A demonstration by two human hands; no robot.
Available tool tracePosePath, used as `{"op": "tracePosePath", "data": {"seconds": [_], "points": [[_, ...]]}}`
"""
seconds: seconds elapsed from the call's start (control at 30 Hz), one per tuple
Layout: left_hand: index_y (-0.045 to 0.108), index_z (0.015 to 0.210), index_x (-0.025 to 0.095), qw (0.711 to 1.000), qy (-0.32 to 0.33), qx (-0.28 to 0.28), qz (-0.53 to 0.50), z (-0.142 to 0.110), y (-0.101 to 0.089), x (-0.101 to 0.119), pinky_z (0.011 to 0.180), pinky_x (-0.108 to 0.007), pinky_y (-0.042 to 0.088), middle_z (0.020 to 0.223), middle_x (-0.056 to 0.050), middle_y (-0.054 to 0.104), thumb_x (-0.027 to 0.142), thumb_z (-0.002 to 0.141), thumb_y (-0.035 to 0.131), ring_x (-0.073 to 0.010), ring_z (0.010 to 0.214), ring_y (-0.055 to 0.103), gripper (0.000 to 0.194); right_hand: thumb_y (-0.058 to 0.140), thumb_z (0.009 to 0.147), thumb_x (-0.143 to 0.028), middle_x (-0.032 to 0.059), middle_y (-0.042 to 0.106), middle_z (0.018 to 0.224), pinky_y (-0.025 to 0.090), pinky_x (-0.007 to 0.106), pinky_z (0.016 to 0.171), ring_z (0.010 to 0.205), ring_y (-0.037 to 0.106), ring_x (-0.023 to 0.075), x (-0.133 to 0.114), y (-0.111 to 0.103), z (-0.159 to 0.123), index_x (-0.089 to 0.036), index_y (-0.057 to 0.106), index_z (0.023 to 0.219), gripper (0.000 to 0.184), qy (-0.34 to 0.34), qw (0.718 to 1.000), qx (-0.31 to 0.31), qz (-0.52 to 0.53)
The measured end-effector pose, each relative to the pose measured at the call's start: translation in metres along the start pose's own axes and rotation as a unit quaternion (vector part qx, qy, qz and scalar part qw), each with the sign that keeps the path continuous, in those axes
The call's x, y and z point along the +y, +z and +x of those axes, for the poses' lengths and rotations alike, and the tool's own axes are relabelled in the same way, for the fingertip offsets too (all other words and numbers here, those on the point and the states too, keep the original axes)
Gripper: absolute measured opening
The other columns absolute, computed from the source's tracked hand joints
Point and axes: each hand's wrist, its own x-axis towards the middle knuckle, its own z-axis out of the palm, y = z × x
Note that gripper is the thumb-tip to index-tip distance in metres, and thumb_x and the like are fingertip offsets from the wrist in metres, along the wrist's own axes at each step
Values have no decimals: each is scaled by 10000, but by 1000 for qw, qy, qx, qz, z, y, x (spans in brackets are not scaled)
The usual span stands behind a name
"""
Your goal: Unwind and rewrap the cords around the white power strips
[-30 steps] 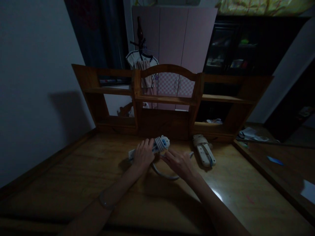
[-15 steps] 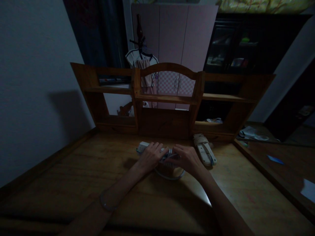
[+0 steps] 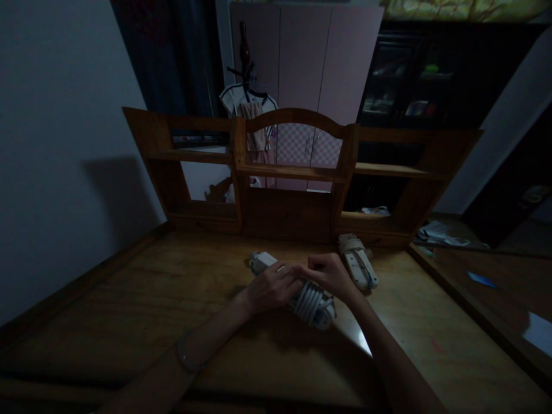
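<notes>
A white power strip (image 3: 302, 296) with its cord coiled round its near end lies slanted on the wooden desk (image 3: 142, 299). My left hand (image 3: 271, 286) is closed over the strip's middle. My right hand (image 3: 332, 275) is closed just behind the coil, fingertips meeting the left hand's; the cord piece it pinches is hidden by the fingers. The strip's far end (image 3: 261, 260) pokes out beyond my left hand.
A second white power strip (image 3: 359, 265) with wrapped cord lies to the right of my hands. A wooden shelf hutch (image 3: 293, 172) stands along the desk's back edge. A raised wooden ledge (image 3: 474, 322) with papers borders the right side. A grey wall is at left.
The power strip has been turned, its coiled end now towards me and to the right. The loose cord loop seen on the desk earlier is gone, wound onto the strip.
</notes>
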Motion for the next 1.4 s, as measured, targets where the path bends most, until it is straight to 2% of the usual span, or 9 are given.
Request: {"op": "tracePosePath", "data": {"seconds": [0.13, 0.33, 0.6, 0.77, 0.87, 0.97, 1.17, 1.3, 1.4], "points": [[525, 1056, 129, 999, -7, 39, -26, -2, 0, 3, 915, -402, 447, 996, -84, 631, 123, 911, 400, -204, 946, 582, 192, 488, 895, -538, -39, 251, 552, 168, 229, 476, 519, 248, 75, 0, 2, 1, -160, 352, 526, 546, 23, 998, 12, 49], [427, 1226, 105, 991, -83, 94, -47, -8, -2, -1, 906, -428, 443, 1036, -127, 608, 160, 895, 406, -230, 971, 570, 336, 395, 920, -571, -32, 275, 515, 184, 227, 456, 485, 267, 78, 6, 13, 5, -170, 333, 519, 571, 93, 987, 52, 123], [417, 1282, 158, 987, -135, 76, -42, -11, -3, -6, 804, -434, 436, 1051, -140, 594, 393, 826, 562, -286, 927, 549, 534, 414, 893, -595, -28, 269, 499, 175, 229, 439, 465, 273, 79, 9, 19, 10, -179, 300, 503, 582, 114, 984, 62, 123], [415, 1297, 175, 966, -231, 82, -77, -9, -1, -8, 842, -421, 430, 1042, -120, 600, 344, 771, 596, -282, 947, 557, 582, 360, 919, -497, -14, 357, 500, 233, 218, 458, 486, 330, 96, 14, 23, 7, -173, 370, 516, 518, 110, 986, 65, 108], [425, 1285, 185, 944, -298, 95, -102, -9, 0, -12, 854, -403, 439, 1025, -104, 599, 305, 748, 597, -274, 954, 564, 576, 387, 869, -383, 6, 447, 544, 289, 214, 491, 532, 385, 117, 16, 31, 7, -167, 435, 543, 393, 94, 988, 52, 108], [442, 1264, 196, 927, -345, 92, -119, -9, 0, -15, 878, -392, 444, 1050, -100, 592, 281, 729, 614, -271, 987, 563, 568, 397, 830, -341, 26, 528, 616, 324, 212, 515, 581, 442, 135, 15, 38, 7, -160, 494, 613, 298, 89, 988, 48, 118], [450, 1224, 214, 898, -406, 118, -122, -7, 3, -18, 882, -375, 457, 1125, -98, 584, 289, 726, 658, -260, 1034, 565, 545, 259, 951, -430, 26, 515, 578, 312, 227, 528, 550, 475, 137, 13, 43, 2, -168, 490, 616, 483, 95, 991, 18, 89], [447, 1209, 215, 893, -423, 94, -122, -7, 1, -19, 831, -352, 472, 1128, -87, 589, 347, 738, 662, -255, 1013, 575, 535, 299, 964, -389, 48, 578, 702, 335, 235, 560, 617, 509, 152, 21, 57, -2, -162, 531, 780, 374, 88, 995, 6, 44], [439, 1221, 196, 902, -412, 72, -104, -9, 1, -20, 828, -357, 468, 1130, -102, 584, 348, 739, 645, -266, 1012, 571, 545, 334, 952, -308, 77, 616, 793, 393, 256, 617, 695, 550, 178, 26, 66, -2, -158, 558, 893, 276, 93, 996, -3, 16]]}}
